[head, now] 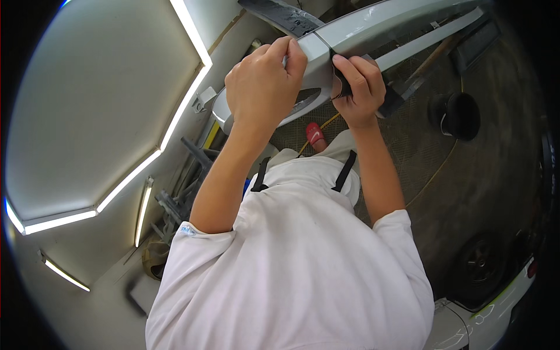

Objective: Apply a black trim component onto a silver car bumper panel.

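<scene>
Before me a silver-grey car bumper [363, 22] is held up above the floor, with cut openings along it. My left hand [264, 81] is closed against its left part, the fingers curled over the edge and their tips mostly hidden. My right hand [362, 89] pinches a dark, bent sheet that looks like sandpaper [340, 81] between thumb and fingers, against the bumper beside a vertical seam. Part of the sheet is hidden by the fingers. An oval opening [308, 99] in the bumper lies between my wrists.
A black bucket [464, 117] stands on the floor at right, near a yellow hose or cord [433, 177]. A white car [498, 302] with a dark wheel [479, 261] is at lower right. Metal stands [199, 153] lean by the left wall. A dark grey panel [284, 18] juts out beyond the bumper.
</scene>
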`<action>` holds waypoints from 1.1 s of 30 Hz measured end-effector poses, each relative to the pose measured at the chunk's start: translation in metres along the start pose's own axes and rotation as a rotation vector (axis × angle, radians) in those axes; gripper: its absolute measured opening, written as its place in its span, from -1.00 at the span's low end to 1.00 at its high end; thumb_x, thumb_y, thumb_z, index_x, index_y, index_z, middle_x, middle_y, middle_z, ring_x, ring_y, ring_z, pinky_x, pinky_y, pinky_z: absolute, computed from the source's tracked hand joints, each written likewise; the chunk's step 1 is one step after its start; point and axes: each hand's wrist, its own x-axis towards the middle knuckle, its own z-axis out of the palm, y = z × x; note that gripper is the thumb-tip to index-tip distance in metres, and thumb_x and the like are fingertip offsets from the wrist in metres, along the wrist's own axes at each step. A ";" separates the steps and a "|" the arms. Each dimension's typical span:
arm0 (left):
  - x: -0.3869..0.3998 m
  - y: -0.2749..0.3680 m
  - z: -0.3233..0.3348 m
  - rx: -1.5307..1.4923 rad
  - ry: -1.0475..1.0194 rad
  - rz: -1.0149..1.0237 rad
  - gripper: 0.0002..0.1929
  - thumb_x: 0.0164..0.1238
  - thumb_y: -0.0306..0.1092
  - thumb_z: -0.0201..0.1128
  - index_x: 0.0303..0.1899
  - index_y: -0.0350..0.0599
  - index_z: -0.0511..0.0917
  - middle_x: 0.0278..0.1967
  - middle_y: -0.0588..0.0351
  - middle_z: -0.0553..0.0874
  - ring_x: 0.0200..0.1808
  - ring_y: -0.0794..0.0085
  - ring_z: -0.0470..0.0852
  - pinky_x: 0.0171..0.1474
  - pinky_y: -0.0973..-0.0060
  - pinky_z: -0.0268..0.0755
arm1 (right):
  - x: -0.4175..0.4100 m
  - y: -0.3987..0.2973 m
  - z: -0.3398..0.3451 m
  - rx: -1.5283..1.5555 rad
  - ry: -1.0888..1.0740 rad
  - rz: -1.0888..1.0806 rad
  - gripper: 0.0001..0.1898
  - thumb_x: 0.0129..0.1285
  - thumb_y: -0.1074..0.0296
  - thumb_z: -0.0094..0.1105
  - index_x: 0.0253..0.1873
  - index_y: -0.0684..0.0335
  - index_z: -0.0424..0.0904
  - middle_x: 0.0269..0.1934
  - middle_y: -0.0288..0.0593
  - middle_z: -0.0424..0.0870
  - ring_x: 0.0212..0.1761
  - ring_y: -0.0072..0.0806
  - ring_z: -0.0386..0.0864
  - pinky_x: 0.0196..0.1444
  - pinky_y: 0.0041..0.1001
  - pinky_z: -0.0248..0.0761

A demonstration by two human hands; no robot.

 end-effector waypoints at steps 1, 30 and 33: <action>0.002 -0.001 -0.001 0.001 0.018 -0.005 -0.62 0.59 0.01 0.10 -0.07 0.03 0.82 -0.36 -0.03 0.81 -0.29 -0.01 0.78 -0.19 0.17 0.59 | -0.007 0.003 0.005 0.002 0.019 0.011 -0.62 0.09 0.37 0.41 0.07 0.13 0.76 -0.14 -0.21 0.61 -0.29 -0.23 0.63 -0.29 -0.30 0.52; 0.010 -0.013 0.003 -0.012 -0.067 -0.081 -0.52 0.61 0.07 0.01 0.01 -0.05 0.80 -0.49 -0.09 0.73 -0.37 0.11 0.74 -0.12 0.28 0.57 | -0.016 -0.034 -0.003 0.500 0.152 1.124 -0.88 0.36 0.33 0.47 -0.10 0.19 0.75 -0.29 -0.27 0.74 -0.36 -0.52 0.65 -0.35 -0.51 0.46; 0.007 -0.008 0.004 -0.002 -0.055 -0.063 -0.52 0.61 0.05 0.03 0.01 -0.10 0.80 -0.51 -0.08 0.71 -0.41 0.18 0.72 -0.16 0.30 0.57 | 0.003 -0.051 -0.006 0.852 0.291 1.695 -0.79 0.28 0.22 0.56 -0.16 0.18 0.73 -0.34 -0.40 0.73 -0.41 -0.72 0.60 -0.43 -0.60 0.41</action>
